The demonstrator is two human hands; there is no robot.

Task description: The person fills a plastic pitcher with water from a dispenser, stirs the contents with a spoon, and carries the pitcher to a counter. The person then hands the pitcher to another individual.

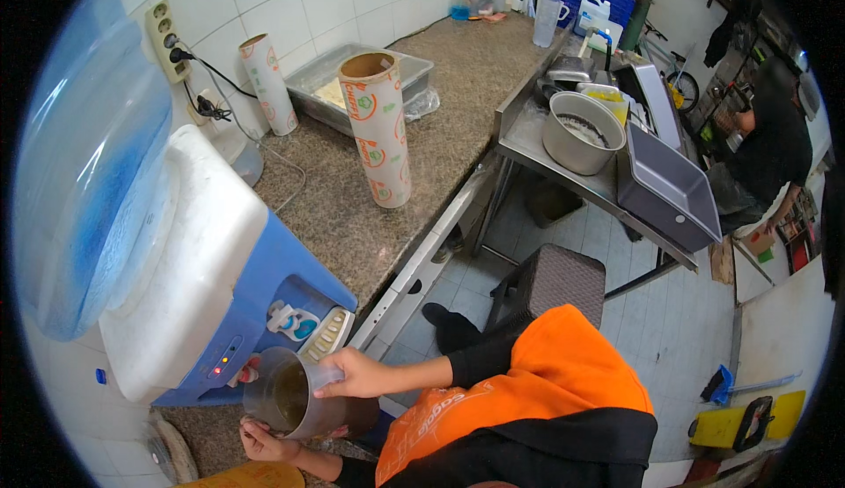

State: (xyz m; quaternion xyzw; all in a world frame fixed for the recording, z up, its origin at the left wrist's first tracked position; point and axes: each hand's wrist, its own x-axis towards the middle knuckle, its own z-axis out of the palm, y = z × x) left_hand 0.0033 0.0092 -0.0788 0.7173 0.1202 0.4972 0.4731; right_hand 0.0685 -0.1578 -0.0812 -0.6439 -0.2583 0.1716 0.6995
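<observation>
My right hand (353, 374) grips the handle of a translucent plastic jug (333, 405), with brownish liquid visible inside. At the jug's near lower side, my left hand (267, 440) has its fingers curled close to the rim; whether it grips the jug is unclear. The jug's mouth is beside the red tap (247, 370) of a blue and white water dispenser (231, 310). A blue and white tap (294, 323) and the drip tray (330, 333) show just above the jug. On the dispenser stands a large blue water bottle (86, 178).
Two wrap rolls (376, 131) and a clear plastic tub (396, 69) stand on the granite counter (330, 217). Past it are a steel table with a round pot (581, 151) and a grey pan (673, 191), and a woven stool (564, 283). A person (762, 151) is at far right.
</observation>
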